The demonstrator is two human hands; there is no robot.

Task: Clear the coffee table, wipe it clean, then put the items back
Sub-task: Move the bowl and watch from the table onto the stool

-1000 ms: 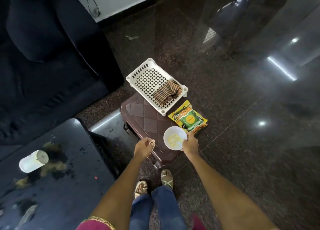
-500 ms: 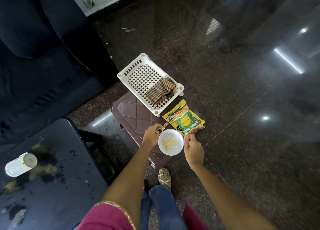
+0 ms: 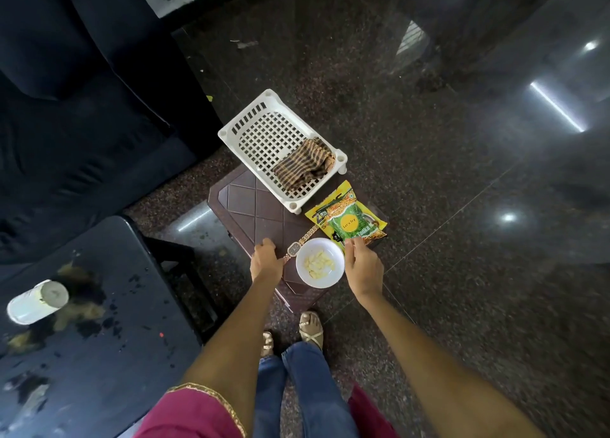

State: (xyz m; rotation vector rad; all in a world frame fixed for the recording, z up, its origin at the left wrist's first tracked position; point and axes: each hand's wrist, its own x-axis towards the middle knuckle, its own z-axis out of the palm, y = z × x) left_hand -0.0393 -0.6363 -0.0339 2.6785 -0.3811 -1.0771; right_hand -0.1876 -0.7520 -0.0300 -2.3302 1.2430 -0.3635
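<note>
A brown plastic stool (image 3: 254, 213) carries a white bowl (image 3: 319, 262) of pale snack pieces, a gold wristwatch (image 3: 298, 244) lying flat beside the bowl, and a yellow-green snack packet (image 3: 350, 218). My left hand (image 3: 265, 261) rests on the stool just left of the watch, fingers loose, holding nothing. My right hand (image 3: 361, 266) hovers at the bowl's right rim with fingers apart. The black coffee table (image 3: 109, 355) at lower left is stained with spills and bears a tipped white cup (image 3: 36, 302).
A white slatted basket (image 3: 260, 133) with a striped brown cloth (image 3: 302, 165) sits on the stool's far end. A dark sofa (image 3: 76, 107) fills the upper left. Polished dark stone floor (image 3: 462, 206) spreads to the right. My sandalled feet (image 3: 310, 328) stand below the stool.
My left hand carried the watch to the stool, laid it beside the bowl and let go. My right hand released the bowl and sits at its right rim.
</note>
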